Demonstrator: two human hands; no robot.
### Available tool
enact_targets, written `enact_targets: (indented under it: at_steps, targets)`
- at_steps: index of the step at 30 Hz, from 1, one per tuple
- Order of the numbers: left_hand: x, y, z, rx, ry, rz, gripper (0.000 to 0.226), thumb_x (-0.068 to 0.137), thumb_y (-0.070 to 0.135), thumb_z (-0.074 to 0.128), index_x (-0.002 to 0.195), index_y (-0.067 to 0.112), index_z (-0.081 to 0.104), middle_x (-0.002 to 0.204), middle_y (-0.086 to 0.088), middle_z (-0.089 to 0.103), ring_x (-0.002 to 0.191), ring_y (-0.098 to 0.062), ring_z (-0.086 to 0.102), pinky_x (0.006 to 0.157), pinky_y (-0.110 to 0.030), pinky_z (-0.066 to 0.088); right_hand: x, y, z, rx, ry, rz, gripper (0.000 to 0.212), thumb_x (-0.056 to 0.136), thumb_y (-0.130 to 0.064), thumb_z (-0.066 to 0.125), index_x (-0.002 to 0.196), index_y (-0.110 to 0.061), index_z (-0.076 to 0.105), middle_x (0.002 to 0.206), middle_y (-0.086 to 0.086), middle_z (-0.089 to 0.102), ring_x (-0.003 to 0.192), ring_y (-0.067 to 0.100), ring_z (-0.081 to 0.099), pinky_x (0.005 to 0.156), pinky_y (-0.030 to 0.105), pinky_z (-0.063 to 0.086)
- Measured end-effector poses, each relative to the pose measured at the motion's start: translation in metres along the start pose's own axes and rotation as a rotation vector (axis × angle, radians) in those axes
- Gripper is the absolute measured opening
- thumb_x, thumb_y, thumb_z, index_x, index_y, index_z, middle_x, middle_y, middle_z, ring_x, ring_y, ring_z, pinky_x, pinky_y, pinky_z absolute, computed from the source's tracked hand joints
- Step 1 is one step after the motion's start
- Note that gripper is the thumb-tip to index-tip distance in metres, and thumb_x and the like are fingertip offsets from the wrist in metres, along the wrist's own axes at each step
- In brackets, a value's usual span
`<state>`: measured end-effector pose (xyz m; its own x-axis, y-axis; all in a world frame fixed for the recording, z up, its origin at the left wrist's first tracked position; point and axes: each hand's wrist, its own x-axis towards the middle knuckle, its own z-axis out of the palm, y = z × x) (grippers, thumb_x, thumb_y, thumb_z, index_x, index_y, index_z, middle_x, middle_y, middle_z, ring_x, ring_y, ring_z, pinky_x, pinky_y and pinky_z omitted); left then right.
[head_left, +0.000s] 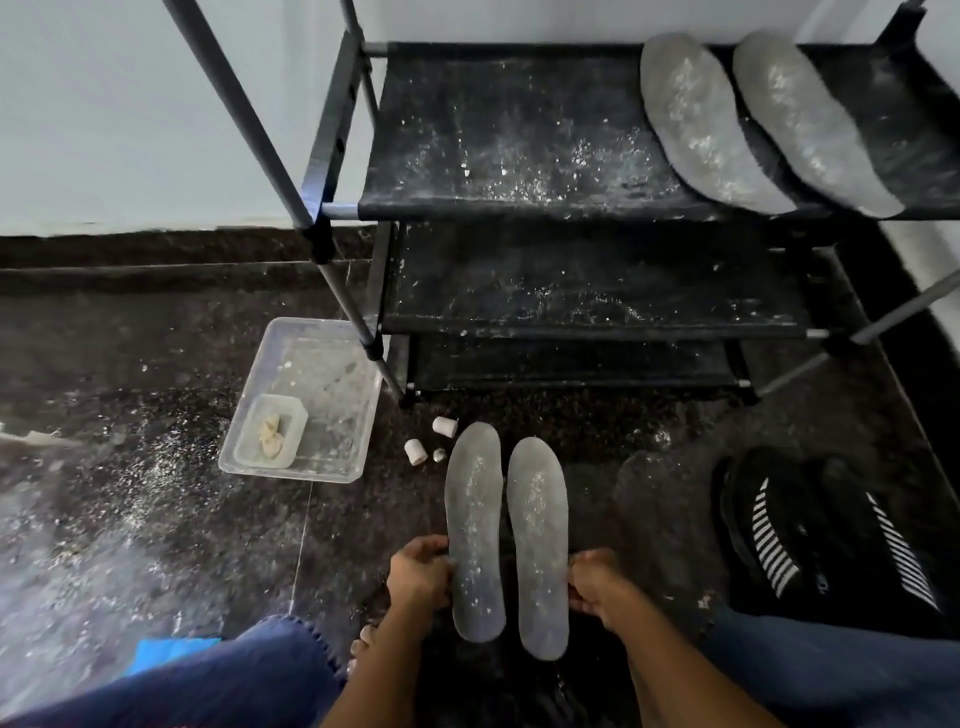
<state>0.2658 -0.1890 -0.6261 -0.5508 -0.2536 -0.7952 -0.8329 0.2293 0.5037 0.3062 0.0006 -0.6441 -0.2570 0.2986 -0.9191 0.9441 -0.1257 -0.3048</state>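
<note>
- Blue denim legs fill the bottom corners of the frame, with two bare forearms reaching up the middle from the lower edge.
- At lower centre, the left hand (420, 574) has its fingers curled round the outer edge of the left insole (475, 530), gripping it near the heel end.
- Just right of it, the right hand (597, 584) pinches the outer edge of the right insole (537, 545) in the same way.
- Both grey insoles lie side by side, close but apart, toes pointing up the frame, dusted with white powder.
- At lower right, a pair of black shoes (826, 535) with white stripes sits on the dark speckled floor (156, 519).
- Left of the insole toes, small white chalk-like pieces (444, 426) lie on the floor.
- Further left, a clear plastic tub (332, 364) holds a smaller container (270, 431) with a pale lump in it.
- Across the upper half stands a black shoe rack (519, 130), its shelves flecked with powder.
- At upper right, on the top shelf, a second pair of insoles (753, 119) rests side by side.
</note>
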Motion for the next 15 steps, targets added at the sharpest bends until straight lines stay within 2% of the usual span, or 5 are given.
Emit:
enact_targets:
  at_steps: [3,5,8,12,15]
  targets:
    - [0.016,-0.005,0.004,0.016,0.005,-0.01,0.021,0.08,-0.004,0.062,0.081,0.016,0.068,0.078,-0.013,0.07,0.062,-0.027,0.06,0.054,-0.032,0.05,0.011,0.005,0.006,-0.05,-0.011,0.015,0.012,0.091,-0.007,0.052,0.098,-0.002,0.06,0.1,0.017,0.066,0.092,0.029,0.065,0.079,0.04,0.057]
    - [0.024,-0.009,0.006,0.038,0.02,-0.024,0.021,0.081,-0.002,0.062,0.08,0.018,0.067,0.077,-0.012,0.07,0.059,-0.025,0.059,0.051,-0.029,0.049,0.018,0.007,0.008,-0.048,-0.003,0.022,0.014,0.091,-0.009,0.052,0.101,-0.002,0.059,0.104,0.02,0.065,0.094,0.03,0.064,0.083,0.043,0.056]
    - [0.033,-0.016,0.006,0.072,0.037,-0.047,0.023,0.082,-0.003,0.06,0.08,0.019,0.066,0.075,-0.009,0.069,0.056,-0.022,0.059,0.049,-0.028,0.049,0.026,0.008,0.012,-0.032,0.005,0.028,0.01,0.091,-0.008,0.052,0.093,-0.002,0.06,0.106,0.022,0.065,0.094,0.032,0.064,0.082,0.043,0.056]
    - [0.041,-0.022,0.009,0.151,0.064,-0.028,0.019,0.081,0.005,0.061,0.088,0.022,0.068,0.083,-0.007,0.071,0.068,-0.025,0.065,0.06,-0.032,0.056,0.034,0.007,0.016,-0.021,0.018,0.02,0.012,0.088,-0.003,0.054,0.078,-0.009,0.056,0.103,0.022,0.065,0.087,0.03,0.062,0.08,0.044,0.054]
    - [0.042,-0.024,0.012,0.19,0.071,-0.01,0.021,0.08,0.009,0.06,0.09,0.024,0.069,0.087,-0.005,0.071,0.08,-0.026,0.068,0.074,-0.036,0.057,0.039,0.008,0.016,-0.042,0.058,-0.004,0.022,0.087,-0.004,0.053,0.068,-0.015,0.051,0.095,0.018,0.064,0.079,0.024,0.056,0.07,0.036,0.053]
